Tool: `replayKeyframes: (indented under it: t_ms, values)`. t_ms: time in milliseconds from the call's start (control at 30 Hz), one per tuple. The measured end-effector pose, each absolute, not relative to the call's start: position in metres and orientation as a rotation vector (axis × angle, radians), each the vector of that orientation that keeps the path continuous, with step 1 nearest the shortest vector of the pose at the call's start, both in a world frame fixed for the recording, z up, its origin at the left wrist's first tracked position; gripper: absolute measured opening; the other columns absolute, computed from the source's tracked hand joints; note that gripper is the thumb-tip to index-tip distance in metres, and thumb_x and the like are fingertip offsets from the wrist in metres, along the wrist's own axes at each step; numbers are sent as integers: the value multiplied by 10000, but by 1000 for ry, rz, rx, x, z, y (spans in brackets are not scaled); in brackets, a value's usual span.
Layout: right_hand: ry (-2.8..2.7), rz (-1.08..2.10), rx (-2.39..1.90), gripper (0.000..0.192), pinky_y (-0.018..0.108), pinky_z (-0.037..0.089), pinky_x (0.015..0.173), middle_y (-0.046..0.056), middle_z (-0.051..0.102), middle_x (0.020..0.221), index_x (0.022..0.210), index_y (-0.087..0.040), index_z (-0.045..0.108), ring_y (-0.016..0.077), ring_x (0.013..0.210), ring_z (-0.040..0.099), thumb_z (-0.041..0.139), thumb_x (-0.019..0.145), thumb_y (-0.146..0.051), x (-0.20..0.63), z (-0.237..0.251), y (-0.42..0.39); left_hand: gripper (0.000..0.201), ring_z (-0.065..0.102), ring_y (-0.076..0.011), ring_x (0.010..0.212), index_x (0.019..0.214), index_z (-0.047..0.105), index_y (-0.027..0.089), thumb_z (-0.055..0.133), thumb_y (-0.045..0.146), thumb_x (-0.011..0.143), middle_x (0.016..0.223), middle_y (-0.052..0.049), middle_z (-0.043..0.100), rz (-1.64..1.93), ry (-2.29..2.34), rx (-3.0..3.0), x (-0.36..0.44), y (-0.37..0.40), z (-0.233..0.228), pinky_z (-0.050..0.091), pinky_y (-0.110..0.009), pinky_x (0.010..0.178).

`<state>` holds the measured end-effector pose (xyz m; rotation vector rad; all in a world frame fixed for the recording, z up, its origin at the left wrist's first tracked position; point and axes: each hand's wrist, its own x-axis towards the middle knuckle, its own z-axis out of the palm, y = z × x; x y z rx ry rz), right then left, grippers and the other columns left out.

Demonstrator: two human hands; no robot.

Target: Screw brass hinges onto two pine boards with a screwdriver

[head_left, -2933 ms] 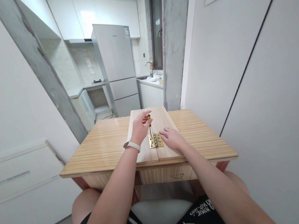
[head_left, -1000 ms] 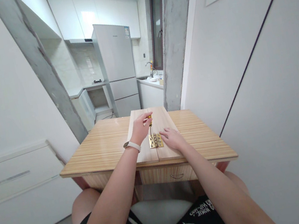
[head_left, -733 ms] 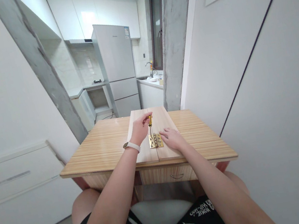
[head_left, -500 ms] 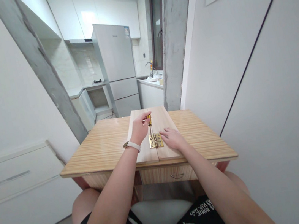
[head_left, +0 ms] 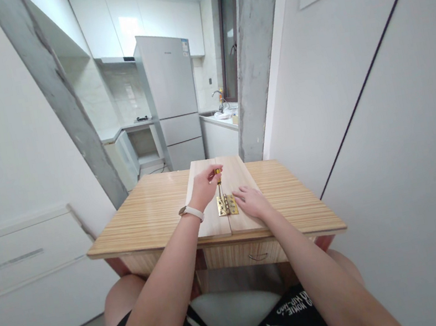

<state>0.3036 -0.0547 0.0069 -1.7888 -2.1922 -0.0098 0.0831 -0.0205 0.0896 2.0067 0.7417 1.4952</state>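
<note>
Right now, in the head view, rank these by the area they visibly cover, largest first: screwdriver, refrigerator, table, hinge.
1. Table, helped by being nearer the camera than the refrigerator
2. Refrigerator
3. Hinge
4. Screwdriver, slim and partly hidden by the left hand

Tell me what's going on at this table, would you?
A person sits at the table, where two boards lie side by side with a brass hinge across their seam. The left grip holds a screwdriver roughly upright, shaft down toward the hinge's left leaf; whether its tip sits in a screw is too small to tell. The right grip lies flat on the right board, fingertips close beside the hinge.
</note>
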Motion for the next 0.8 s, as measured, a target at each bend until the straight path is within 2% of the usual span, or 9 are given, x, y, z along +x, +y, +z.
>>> replayKeyframes:
  t_ms: [300, 500, 567, 700, 800]
  values:
    - [-2190, -2, -1806, 498, 448, 287, 1246, 63, 513, 1611, 1493, -359, 608, 268, 1519, 411, 364, 1093, -526, 302, 8, -56, 390, 739, -174, 1006, 1307, 733, 251, 553, 136, 981, 1144, -47, 778, 1489, 812, 2045, 83, -25, 93, 613, -329, 957]
    - [-2182, 19, -1801, 509, 447, 290, 1242, 70, 496, 1624, 1496, -359, 606, 265, 1513, 414, 354, 1092, -541, 303, 8, -56, 341, 728, -175, 915, 1230, 758, 244, 674, 144, 915, 1070, -53, 761, 1574, 855, 2026, 80, -22, 93, 638, -327, 843]
    - [-2180, 14, -1803, 512, 448, 282, 1246, 72, 496, 1624, 1491, -353, 612, 266, 1509, 419, 354, 1092, -542, 302, 8, -56, 330, 724, -177, 902, 1219, 758, 237, 706, 161, 902, 1072, -61, 755, 1596, 848, 2036, 80, -20, 93, 644, -343, 849]
    - [-2183, 15, -1810, 514, 452, 280, 1247, 72, 500, 1622, 1493, -349, 612, 268, 1520, 406, 349, 1094, -541, 302, 9, -57, 341, 723, -203, 1091, 1269, 737, 240, 645, 166, 950, 1230, -80, 746, 1580, 779, 2045, 81, -22, 92, 619, -382, 993]
    - [-2182, 14, -1814, 516, 456, 281, 1246, 73, 498, 1623, 1499, -348, 606, 274, 1524, 400, 349, 1094, -538, 302, 10, -57, 348, 730, -206, 1117, 1294, 724, 245, 594, 161, 983, 1209, -73, 765, 1543, 794, 2045, 81, -23, 92, 609, -374, 1005]
